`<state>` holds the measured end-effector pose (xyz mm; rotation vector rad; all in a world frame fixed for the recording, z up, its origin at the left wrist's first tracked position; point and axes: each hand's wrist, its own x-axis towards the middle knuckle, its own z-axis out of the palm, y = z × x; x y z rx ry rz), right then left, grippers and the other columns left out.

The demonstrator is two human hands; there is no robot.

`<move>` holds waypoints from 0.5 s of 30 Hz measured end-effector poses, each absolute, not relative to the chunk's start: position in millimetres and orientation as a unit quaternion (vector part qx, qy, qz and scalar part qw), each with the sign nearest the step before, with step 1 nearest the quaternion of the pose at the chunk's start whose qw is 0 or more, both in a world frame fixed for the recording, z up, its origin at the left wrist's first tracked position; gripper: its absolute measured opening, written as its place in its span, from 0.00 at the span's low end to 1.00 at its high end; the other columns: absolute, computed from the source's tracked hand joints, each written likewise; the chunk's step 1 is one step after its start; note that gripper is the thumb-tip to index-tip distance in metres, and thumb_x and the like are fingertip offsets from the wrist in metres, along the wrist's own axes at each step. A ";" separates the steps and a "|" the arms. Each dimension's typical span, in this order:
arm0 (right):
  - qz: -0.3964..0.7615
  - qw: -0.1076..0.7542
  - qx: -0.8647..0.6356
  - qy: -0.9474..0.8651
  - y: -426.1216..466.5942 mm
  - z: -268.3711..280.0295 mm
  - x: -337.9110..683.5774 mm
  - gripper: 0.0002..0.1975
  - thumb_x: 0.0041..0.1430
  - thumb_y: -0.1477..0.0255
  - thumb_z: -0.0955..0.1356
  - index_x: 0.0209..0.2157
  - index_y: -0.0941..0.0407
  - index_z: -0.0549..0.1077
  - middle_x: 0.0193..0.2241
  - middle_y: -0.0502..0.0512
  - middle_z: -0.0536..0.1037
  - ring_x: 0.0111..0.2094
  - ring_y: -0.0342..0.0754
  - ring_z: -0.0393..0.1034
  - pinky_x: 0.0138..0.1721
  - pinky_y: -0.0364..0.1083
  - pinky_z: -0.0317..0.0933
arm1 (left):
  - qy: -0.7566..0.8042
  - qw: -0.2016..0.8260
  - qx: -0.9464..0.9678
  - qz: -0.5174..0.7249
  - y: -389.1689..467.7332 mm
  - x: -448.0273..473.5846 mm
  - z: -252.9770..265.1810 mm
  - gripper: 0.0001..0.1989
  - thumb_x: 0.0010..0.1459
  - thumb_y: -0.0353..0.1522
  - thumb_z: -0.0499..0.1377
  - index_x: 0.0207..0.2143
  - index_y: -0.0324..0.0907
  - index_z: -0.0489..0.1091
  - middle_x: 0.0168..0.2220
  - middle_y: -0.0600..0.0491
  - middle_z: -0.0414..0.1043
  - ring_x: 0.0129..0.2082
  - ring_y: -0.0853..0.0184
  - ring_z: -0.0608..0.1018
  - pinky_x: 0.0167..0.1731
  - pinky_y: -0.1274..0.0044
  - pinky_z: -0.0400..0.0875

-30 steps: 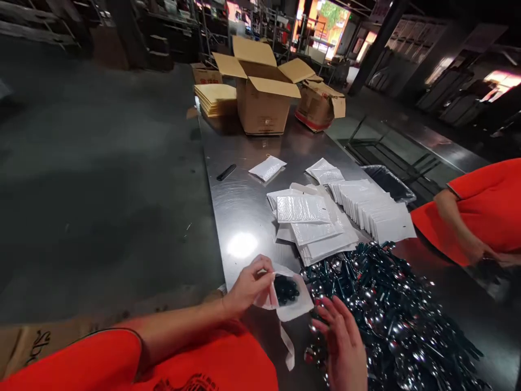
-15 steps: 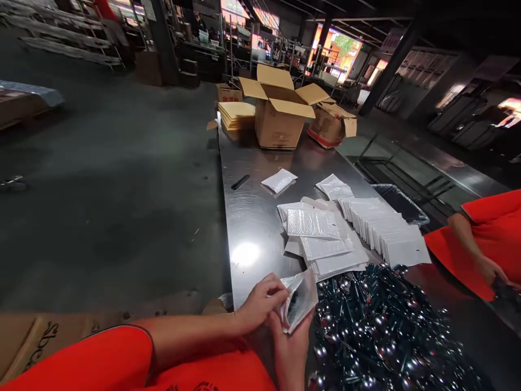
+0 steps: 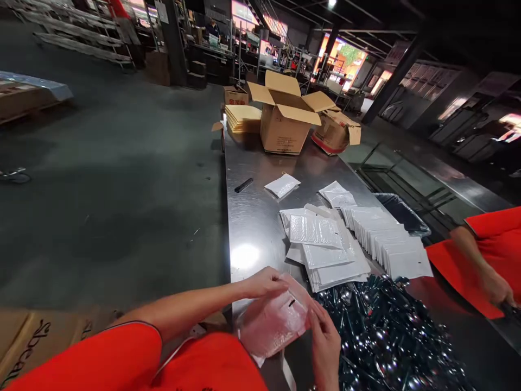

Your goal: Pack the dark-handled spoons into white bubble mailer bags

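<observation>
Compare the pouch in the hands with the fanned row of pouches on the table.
The held pouch is single, gripped by left hand and right hand; the fanned row holds many, overlapping, untouched on the steel table. Both are white and flat.

Two hands of the wearer, left hand point(image 3: 264, 283) and right hand point(image 3: 325, 342), on one bubble mailer point(image 3: 274, 323) at bottom centre. One co-worker's hand point(image 3: 494, 285) at right edge. Three open cardboard boxes point(image 3: 287, 122) at top centre. One black marker point(image 3: 243, 185). Two loose mailers point(image 3: 282, 185) mid-frame. Stacked mailers point(image 3: 329, 252) and the dark spoon pile point(image 3: 386, 336): too many to count.
</observation>
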<state>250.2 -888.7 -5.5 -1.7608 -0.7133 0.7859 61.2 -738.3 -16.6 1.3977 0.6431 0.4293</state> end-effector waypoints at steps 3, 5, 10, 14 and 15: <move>0.244 0.491 -0.782 -0.297 -877.4 -9.8 262.2 0.29 0.43 0.45 0.73 0.35 0.55 0.85 0.40 0.64 0.87 0.43 0.66 0.82 0.46 0.59 0.77 | 0.339 0.675 0.624 0.199 -736.8 65.6 -31.6 0.20 0.53 0.49 0.58 0.21 0.44 0.61 0.20 0.59 0.55 0.23 0.71 0.57 0.25 0.74 0.49; 0.129 0.488 -0.799 -0.327 -868.5 -8.3 260.8 0.29 0.50 0.46 0.70 0.39 0.56 0.83 0.39 0.64 0.86 0.40 0.63 0.81 0.42 0.58 0.76 | 0.362 0.657 0.625 0.217 -735.7 69.2 -36.7 0.15 0.53 0.44 0.57 0.24 0.43 0.64 0.23 0.58 0.59 0.26 0.69 0.61 0.28 0.75 0.53; 0.083 0.383 -0.685 -0.614 -830.0 2.1 229.7 0.19 0.69 0.57 0.65 0.43 0.55 0.82 0.40 0.63 0.85 0.43 0.58 0.79 0.49 0.56 0.70 | 0.380 0.626 0.635 0.245 -742.5 82.5 -33.6 0.07 0.55 0.35 0.55 0.26 0.44 0.64 0.26 0.57 0.65 0.30 0.67 0.65 0.32 0.74 0.59; 0.175 0.326 -0.671 -0.642 -797.7 5.1 215.9 0.11 0.62 0.66 0.67 0.34 0.54 0.83 0.34 0.61 0.83 0.35 0.55 0.74 0.42 0.54 0.66 | 0.381 0.628 0.634 0.243 -746.4 86.3 -33.3 0.07 0.56 0.31 0.55 0.24 0.44 0.63 0.24 0.58 0.63 0.28 0.68 0.64 0.31 0.75 0.59; 0.187 0.340 -0.671 -0.632 -792.4 6.0 218.0 0.10 0.59 0.66 0.69 0.31 0.53 0.81 0.31 0.59 0.81 0.33 0.54 0.72 0.41 0.53 0.65 | 0.381 0.631 0.630 0.244 -745.4 85.3 -34.7 0.08 0.56 0.31 0.56 0.24 0.43 0.63 0.24 0.58 0.62 0.28 0.68 0.63 0.31 0.75 0.58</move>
